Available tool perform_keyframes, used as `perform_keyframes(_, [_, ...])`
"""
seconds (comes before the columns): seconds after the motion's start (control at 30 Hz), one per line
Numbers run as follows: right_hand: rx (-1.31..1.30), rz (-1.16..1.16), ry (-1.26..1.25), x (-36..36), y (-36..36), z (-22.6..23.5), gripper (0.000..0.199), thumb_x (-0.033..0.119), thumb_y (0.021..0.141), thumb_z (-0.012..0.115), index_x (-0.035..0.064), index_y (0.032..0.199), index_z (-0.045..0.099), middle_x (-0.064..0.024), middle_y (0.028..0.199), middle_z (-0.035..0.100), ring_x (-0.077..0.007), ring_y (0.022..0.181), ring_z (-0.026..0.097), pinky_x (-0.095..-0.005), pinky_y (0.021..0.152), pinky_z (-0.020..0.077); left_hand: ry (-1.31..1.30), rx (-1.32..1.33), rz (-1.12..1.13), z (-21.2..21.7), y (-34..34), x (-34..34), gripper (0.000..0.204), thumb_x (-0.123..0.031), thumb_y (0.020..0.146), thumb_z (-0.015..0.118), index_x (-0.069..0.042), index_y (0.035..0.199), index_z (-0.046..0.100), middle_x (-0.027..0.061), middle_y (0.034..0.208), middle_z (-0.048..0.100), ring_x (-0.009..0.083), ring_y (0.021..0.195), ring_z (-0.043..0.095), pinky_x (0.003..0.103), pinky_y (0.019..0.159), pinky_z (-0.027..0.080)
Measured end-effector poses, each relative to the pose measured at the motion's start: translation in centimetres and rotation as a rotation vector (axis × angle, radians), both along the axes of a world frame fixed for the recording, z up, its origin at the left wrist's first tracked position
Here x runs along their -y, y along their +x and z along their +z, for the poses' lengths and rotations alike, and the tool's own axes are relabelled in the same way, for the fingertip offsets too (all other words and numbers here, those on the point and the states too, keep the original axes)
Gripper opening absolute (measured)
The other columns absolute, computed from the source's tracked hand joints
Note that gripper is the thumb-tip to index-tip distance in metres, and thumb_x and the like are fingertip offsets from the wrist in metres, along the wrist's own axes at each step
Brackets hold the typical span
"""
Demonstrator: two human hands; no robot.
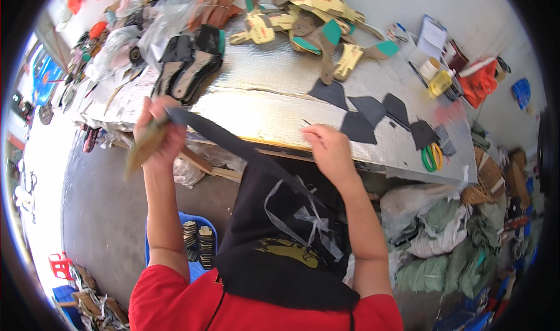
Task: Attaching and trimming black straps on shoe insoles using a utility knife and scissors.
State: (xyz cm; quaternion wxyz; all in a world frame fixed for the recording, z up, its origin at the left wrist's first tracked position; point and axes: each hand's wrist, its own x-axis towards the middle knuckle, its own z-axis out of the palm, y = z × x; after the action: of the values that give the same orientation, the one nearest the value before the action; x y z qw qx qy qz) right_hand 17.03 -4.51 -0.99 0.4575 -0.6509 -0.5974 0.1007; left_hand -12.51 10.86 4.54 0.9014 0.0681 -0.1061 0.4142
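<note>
My left hand (162, 135) is raised at the table's front edge, its fingers closed round a tan, insole-shaped piece (143, 149) that is blurred by motion. A dark strip (219, 137) stretches from that hand down toward the black apron (251, 202) on my front; where it ends I cannot tell. Over the table edge to the right, my right hand (331, 156) is closed with thumb and finger pinched. A tiny dark, thin thing (307, 122) shows at its fingertips, too small to name. Several dark, flat cut pieces (359, 127) lie just beyond this hand.
A foil-covered table (262, 106) spans the front. Stacked insoles (321, 30) heap at its back; black-and-tan ones (189, 68) lie left. A yellow bottle (441, 83), tape rolls (432, 157) and a clipboard (432, 34) sit right. Below are a blue basket (185, 219) and sacks (434, 237).
</note>
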Motion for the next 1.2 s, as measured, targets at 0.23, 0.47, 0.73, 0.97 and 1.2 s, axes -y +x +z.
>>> perform_keyframes(0.23, [0.742,-0.218,0.031,-1.1,3.5,-5.2,0.027,0.010,0.078,0.067,0.0047,0.104,0.064,-0.0063,0.089,0.057,-0.0253,0.090,0.054,-0.0377,0.077,0.0399,0.107,-0.262,0.149,-1.7,0.0,-2.1,0.030,-0.031,0.100,0.043,-0.002,0.099,0.051,0.0110,0.093,0.059,0.0262,0.092,0.060,0.042,0.085,0.051])
perform_keyframes(0.47, [0.046,-0.248,0.099,0.6,0.8,-3.9,0.016,0.013,0.094,0.055,0.0030,0.104,0.062,-0.0084,0.078,0.058,-0.0229,0.068,0.055,-0.0350,0.063,0.0420,-0.195,-0.399,-0.012,-4.9,6.0,0.1,0.046,-0.036,0.100,0.040,0.006,0.110,0.055,0.0216,0.107,0.061,0.0354,0.094,0.060,0.045,0.087,0.050])
perform_keyframes(0.73, [-1.149,0.244,-0.201,3.6,-4.8,-1.4,0.039,0.038,0.101,0.050,0.0002,0.100,0.060,0.0027,0.071,0.046,-0.0032,0.051,0.035,-0.0183,0.046,0.0284,0.057,-0.454,0.052,-6.3,10.3,4.1,0.044,-0.049,0.098,0.043,-0.008,0.082,0.046,0.0103,0.086,0.053,0.0338,0.101,0.053,0.045,0.094,0.042])
perform_keyframes(0.97, [-1.627,0.305,-0.279,3.7,-6.5,-3.4,0.018,0.025,0.095,0.052,0.0088,0.087,0.056,0.0018,0.062,0.049,-0.0072,0.044,0.039,-0.0228,0.040,0.0288,0.222,-0.517,0.142,-5.9,11.3,6.7,0.056,-0.058,0.098,0.033,-0.006,0.083,0.047,0.0132,0.083,0.056,0.0339,0.106,0.053,0.047,0.096,0.041])
perform_keyframes(1.2, [-1.726,0.272,-0.118,2.3,-7.2,-3.2,0.015,0.024,0.096,0.049,0.0108,0.096,0.057,0.0029,0.070,0.053,-0.0063,0.048,0.043,-0.0220,0.041,0.0295,0.199,-0.537,0.140,-6.7,11.3,7.4,0.057,-0.059,0.099,0.031,-0.007,0.082,0.049,0.0134,0.085,0.057,0.0326,0.105,0.053,0.046,0.096,0.041])
